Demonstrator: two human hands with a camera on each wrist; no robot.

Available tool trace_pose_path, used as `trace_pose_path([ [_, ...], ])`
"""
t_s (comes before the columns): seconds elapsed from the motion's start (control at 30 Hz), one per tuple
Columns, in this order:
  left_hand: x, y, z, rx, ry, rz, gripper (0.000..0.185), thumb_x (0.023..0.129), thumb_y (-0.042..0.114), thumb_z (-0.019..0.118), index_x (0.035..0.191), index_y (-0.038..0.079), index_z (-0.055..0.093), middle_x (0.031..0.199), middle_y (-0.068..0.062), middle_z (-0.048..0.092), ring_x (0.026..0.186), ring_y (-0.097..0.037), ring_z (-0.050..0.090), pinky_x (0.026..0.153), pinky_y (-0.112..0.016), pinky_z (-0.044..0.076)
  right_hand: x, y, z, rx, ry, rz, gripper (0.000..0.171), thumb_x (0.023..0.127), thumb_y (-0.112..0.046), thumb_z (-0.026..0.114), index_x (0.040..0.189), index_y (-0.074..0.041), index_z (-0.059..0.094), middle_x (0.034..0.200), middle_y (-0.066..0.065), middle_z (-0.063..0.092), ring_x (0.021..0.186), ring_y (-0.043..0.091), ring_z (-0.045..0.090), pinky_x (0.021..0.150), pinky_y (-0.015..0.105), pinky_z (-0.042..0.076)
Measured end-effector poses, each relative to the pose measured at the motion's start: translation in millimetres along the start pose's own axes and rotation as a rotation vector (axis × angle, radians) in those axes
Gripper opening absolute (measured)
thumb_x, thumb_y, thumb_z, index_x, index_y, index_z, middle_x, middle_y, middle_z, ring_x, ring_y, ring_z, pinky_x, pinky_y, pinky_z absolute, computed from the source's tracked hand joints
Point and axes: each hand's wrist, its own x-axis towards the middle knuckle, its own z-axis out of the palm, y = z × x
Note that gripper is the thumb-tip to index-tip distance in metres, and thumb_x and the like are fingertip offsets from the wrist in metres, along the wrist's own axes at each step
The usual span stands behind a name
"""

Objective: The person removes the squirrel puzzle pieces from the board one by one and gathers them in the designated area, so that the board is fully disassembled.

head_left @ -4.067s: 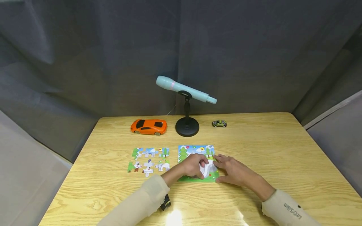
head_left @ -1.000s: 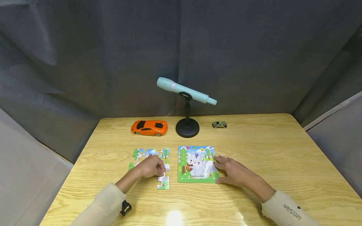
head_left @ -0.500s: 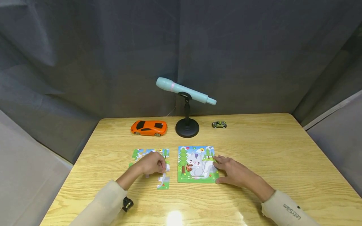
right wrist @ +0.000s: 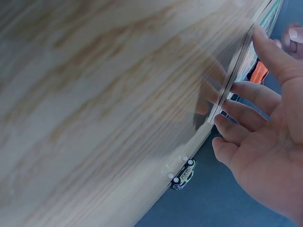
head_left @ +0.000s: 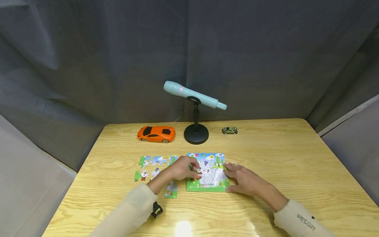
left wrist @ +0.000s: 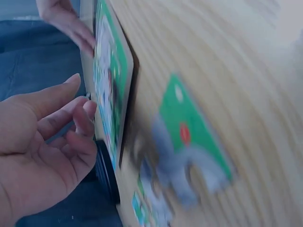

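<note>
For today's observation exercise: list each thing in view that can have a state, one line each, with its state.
Puzzle board: flat, partly filled.
Loose pieces: spread beside the board.
Left hand: over the board's left edge.
Right hand: flat, steadying the board.
Microphone: tilted on its stand.
Orange car: parked, upright.

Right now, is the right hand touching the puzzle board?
Touching. In the right wrist view the right hand has straight fingertips against the puzzle board edge; the head view agrees.

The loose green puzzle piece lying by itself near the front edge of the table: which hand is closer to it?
Left. The left hand hovers just behind the green puzzle piece, over the puzzle board's left edge; the right hand rests at the board's far right side.
</note>
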Motion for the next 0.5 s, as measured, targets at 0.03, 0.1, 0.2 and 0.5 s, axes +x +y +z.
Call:
trace_pose_path([
  [0.03, 2.7, 2.5, 3.5, 0.007, 0.000, 0.001, 0.022, 0.073, 0.012, 0.072, 0.093, 0.006, 0.062, 0.083, -0.004, 0.059, 0.073, -0.011, 0.052, 0.066, -0.023, 0.041, -0.1, -0.3, -0.1, 0.000, 0.000, 0.001, 0.068, 0.072, -0.041, 0.068, 0.123, 0.000, 0.049, 0.137, 0.015, 0.033, 0.124, 0.035, 0.029, 0.096, 0.048, 0.027],
  [0.1, 7.6, 6.0, 9.8, 0.023, -0.005, 0.005, 0.025, 0.072, 0.013, 0.073, 0.093, 0.007, 0.062, 0.086, -0.004, 0.059, 0.077, -0.013, 0.052, 0.067, -0.022, 0.041, 0.1, -0.5, -0.4, 0.001, -0.002, 0.002, 0.068, 0.072, -0.041, 0.068, 0.123, -0.001, 0.049, 0.137, 0.015, 0.033, 0.124, 0.034, 0.029, 0.095, 0.048, 0.028],
  [0.2, 13.2, 7.6, 17.9, 0.032, -0.023, 0.013, 0.028, 0.070, 0.012, 0.074, 0.095, 0.007, 0.062, 0.087, -0.002, 0.059, 0.079, -0.013, 0.053, 0.068, -0.020, 0.041, 0.7, -0.7, -1.0, 0.002, -0.005, 0.002, 0.068, 0.072, -0.042, 0.067, 0.123, -0.001, 0.049, 0.137, 0.015, 0.033, 0.124, 0.034, 0.029, 0.095, 0.048, 0.028],
  [0.5, 19.4, 10.6, 31.1, 0.043, -0.024, -0.006, 0.033, 0.066, 0.008, 0.077, 0.095, 0.005, 0.061, 0.083, -0.003, 0.057, 0.073, -0.010, 0.049, 0.064, -0.019, 0.040, -0.8, 0.5, -0.7, 0.004, 0.003, -0.007, 0.068, 0.072, -0.042, 0.067, 0.123, 0.000, 0.049, 0.136, 0.015, 0.033, 0.123, 0.035, 0.030, 0.096, 0.049, 0.027],
])
